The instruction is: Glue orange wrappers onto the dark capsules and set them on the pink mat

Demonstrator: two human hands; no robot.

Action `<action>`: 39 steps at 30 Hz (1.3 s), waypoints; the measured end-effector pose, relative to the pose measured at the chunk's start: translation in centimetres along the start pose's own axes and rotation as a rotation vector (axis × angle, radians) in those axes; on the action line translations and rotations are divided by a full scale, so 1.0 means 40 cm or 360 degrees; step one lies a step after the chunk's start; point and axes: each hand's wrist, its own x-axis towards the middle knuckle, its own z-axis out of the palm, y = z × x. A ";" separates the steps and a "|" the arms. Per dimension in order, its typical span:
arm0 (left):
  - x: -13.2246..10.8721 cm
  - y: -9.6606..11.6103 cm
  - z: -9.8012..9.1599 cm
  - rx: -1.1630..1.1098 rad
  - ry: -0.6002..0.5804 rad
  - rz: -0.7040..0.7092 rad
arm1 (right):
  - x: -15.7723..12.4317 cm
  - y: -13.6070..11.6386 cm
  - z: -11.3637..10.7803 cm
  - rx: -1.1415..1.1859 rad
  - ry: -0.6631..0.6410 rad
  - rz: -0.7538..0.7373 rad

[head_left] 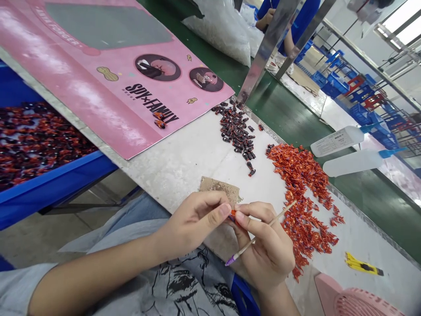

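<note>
My left hand (197, 219) pinches a small orange piece (233, 213) with dark parts; the fingertips hide most of it. Thumb and fingers of my right hand (268, 245) meet at the same piece from the other side. Across that hand lies a thin wooden stick (244, 250) with a purple tip, tilted, its tip pointing down toward my lap. Just beyond my fingers, a brown cardboard scrap (215, 185) with a speckled surface rests on the white worktop (184, 162). A large heap of small glossy orange pieces (301, 175) spreads to the right of my hands.
Farther back sits a cluster of small black-and-orange pieces (235, 129). A pink printed board (108, 105) covers the left, above a blue bin (59, 175) of pieces. Two bottles (353, 162), a yellow cutter (363, 265) and a pink fan (358, 300) are right. A co-worker (302, 17) sits opposite.
</note>
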 end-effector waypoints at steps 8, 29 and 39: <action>-0.008 -0.001 -0.003 0.0161 0.0049 0.0153 | -0.011 0.004 0.001 0.0158 -0.0101 0.0435; -0.017 -0.021 -0.006 0.0752 -0.0159 0.1116 | -0.001 -0.029 -0.012 0.0896 -0.0262 0.0773; -0.007 0.009 -0.015 0.0471 -0.0056 0.0560 | 0.006 0.000 -0.035 0.0516 -0.0334 0.0624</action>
